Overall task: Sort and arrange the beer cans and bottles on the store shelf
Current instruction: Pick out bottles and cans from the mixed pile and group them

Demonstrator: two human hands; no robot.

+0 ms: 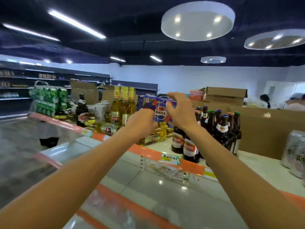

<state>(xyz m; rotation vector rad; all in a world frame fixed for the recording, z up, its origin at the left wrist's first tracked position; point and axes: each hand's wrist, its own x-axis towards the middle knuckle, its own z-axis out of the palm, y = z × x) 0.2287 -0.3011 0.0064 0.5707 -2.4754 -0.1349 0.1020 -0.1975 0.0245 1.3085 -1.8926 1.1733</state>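
left hand (142,123): curled round the lower left corner of the blue cola pack (148,103), gripping it.
right hand (179,109): fingers arched over the pack's top right edge with the thumb on the near face; it holds the pack too.
pack position: at the back of the top shelf (148,152), between the upright golden bottles (123,104) on its left and the dark bottles (219,126) on its right. It is directly above the lying golden bottles (153,138); whether it rests on them or is lifted clear I cannot tell.
step in hand: probably taking the soft-drink pack out of the beer section so the bottles can be lined up.
risk, lying bottles: they lie on their sides near the shelf's front edge. If the pack is propping them, pulling it away could let them roll off and break.
risk, upright bottles: tall, narrow and just beside the pack. A sideways swing of the pack or the left forearm could topple them.
risk, dark bottles: packed tight by the right wrist. A low withdrawal could clip their caps and knock several over.
risk, grip: both hands hold the wrapper at its corners. If the film is slack, the pack could sag or slip.
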